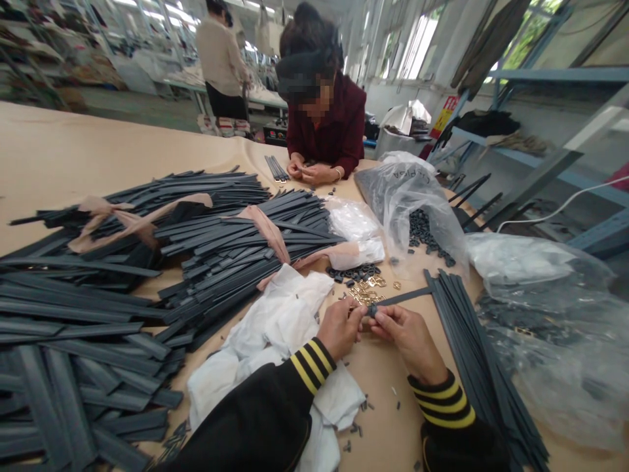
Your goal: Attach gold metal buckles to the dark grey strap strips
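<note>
The counter [49, 141] spans the view and carries all work materials. Loose dark straps [63, 387] cover its left side. Beyond them lie two strap bundles, a far-left bundle [187, 187] and a central bundle [246, 246], each wrapped with a pinkish cloth tie. Clear plastic bags [565, 367] occupy the right edge. A co-worker [327, 124] in a dark red top leans over the far side, both hands together at a small item that cannot be identified.

White cloth [280, 321] lies between the central bundle and the wearer's left sleeve. A stack of narrow strips [472, 341] lies to the right of the wearer's right hand, set lengthwise. An open clear bag [393, 187] sits farther back, with black loops [426, 236] at its mouth.

The left hand [341, 331] and right hand [405, 341] meet above the counter, fingers drawn in. Both pinch the near end of a dark strip [405, 297]; its other end reaches the stack. The detail between the fingertips is too small to tell. Gold buckles [366, 292] lie just beyond the hands. Small dark offcuts [356, 430] are scattered nearer the wearer.
</note>
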A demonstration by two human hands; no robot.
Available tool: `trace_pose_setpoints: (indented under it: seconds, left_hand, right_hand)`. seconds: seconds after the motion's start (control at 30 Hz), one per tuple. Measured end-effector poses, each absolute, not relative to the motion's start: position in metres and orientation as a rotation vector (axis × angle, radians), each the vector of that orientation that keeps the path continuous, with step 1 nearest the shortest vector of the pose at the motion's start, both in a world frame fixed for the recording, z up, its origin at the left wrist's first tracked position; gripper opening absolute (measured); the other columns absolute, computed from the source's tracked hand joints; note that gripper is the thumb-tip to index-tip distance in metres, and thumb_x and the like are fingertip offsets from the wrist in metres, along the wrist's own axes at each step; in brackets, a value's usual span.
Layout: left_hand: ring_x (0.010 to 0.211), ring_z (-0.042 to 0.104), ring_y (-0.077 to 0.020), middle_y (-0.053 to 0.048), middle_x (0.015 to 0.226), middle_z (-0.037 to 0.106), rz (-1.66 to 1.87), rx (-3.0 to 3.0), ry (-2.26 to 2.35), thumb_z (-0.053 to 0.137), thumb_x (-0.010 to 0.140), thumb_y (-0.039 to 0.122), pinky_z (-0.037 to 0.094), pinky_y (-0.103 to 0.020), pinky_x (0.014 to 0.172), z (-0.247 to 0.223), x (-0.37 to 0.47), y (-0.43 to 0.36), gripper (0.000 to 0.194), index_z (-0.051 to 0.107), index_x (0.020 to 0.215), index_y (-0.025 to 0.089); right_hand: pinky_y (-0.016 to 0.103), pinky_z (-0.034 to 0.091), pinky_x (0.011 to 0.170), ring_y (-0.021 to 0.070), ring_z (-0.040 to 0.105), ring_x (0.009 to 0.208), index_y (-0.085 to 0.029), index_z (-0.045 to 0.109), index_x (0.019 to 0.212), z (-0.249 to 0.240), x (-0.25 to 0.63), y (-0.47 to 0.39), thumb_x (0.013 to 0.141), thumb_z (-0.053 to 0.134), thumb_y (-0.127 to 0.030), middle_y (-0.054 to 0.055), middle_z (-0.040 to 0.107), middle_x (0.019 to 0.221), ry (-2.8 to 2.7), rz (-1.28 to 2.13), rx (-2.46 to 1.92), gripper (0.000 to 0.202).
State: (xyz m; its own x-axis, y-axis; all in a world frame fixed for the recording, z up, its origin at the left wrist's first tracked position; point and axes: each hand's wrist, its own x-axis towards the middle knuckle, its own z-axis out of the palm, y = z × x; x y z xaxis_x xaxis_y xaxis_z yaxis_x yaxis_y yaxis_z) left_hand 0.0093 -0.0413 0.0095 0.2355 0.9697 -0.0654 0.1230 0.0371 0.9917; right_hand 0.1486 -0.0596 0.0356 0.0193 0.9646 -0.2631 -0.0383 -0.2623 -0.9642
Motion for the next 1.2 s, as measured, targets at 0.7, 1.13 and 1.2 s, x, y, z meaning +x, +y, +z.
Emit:
trace_pose_setpoints:
  seconds: [0.7, 1.13, 1.2]
  left_hand:
    - [0.037, 0.038, -0.0036, 0.007, 0.049, 0.042, 0.960, 1.347, 0.974, 0.038, 0.082, 0.035, 0.030, -0.016, 0.040, 0.017, 0.012, -0.050, 0.024, 0.042, 0.067, 0.016]
    - [0.035, 0.035, -0.0051, 0.007, 0.048, 0.040, 0.882, 1.346, 0.921, 0.034, 0.083, 0.043, 0.027, -0.018, 0.037, 0.018, 0.010, -0.047, 0.030, 0.040, 0.069, 0.018]
    - [0.037, 0.036, -0.0060, 0.006, 0.048, 0.040, 0.868, 1.441, 0.967, 0.030, 0.084, 0.043, 0.028, -0.019, 0.040, 0.018, 0.010, -0.048, 0.032, 0.040, 0.067, 0.018]
  right_hand:
    - [0.020, 0.050, 0.047, 0.0096, 0.055, 0.054, -0.015, 0.063, 0.074, 0.043, 0.144, -0.063, 0.063, 0.067, -0.035, -0.001, 0.062, 0.065, -1.144, 1.235, -1.362, 0.023]
    - [0.026, 0.053, 0.058, 0.0132, 0.063, 0.059, -0.015, 0.064, 0.077, 0.053, 0.153, -0.065, 0.063, 0.066, -0.032, 0.001, 0.067, 0.066, -1.215, 1.339, -1.353, 0.022]
    - [0.027, 0.053, 0.058, 0.0140, 0.062, 0.058, -0.016, 0.063, 0.074, 0.052, 0.149, -0.065, 0.065, 0.065, -0.032, 0.001, 0.065, 0.063, -1.300, 1.237, -1.390, 0.019]
